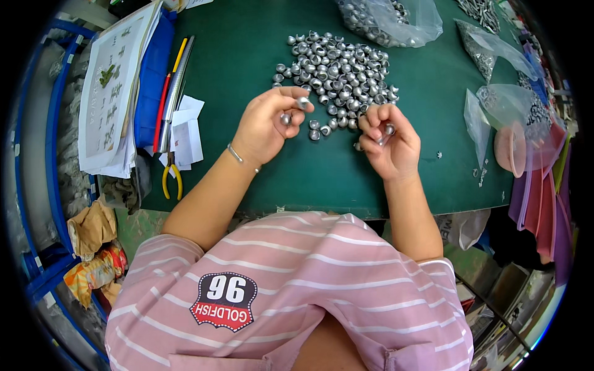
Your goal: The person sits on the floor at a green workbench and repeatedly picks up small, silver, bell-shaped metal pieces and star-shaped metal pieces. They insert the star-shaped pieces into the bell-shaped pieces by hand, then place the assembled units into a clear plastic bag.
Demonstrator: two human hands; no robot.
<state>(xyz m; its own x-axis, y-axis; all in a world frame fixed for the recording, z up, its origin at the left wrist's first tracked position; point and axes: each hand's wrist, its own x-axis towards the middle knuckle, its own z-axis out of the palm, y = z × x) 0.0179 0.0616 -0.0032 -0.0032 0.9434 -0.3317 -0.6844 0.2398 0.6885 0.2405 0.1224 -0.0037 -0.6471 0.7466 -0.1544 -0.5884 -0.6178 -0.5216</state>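
Note:
Over the green table, my left hand [270,119] pinches a small silver metal cap [302,103] between thumb and forefinger. A second cap [286,119] sits in the curled fingers of the same hand. My right hand [392,139] is closed on another round silver cap [389,129] at its fingertips, and the fingers partly cover it. Just beyond both hands spreads a loose pile of the same hollow, rounded metal caps [340,71]. A few caps [315,129] lie apart from the pile, between my hands.
Yellow-handled pliers [172,176], a red pencil [162,112] and paper slips [187,133] lie left, beside a stack of printed sheets [114,86] and a blue tray [153,80]. Plastic bags of metal parts [396,21] stand at the back and right. A pink bowl [510,148] sits right.

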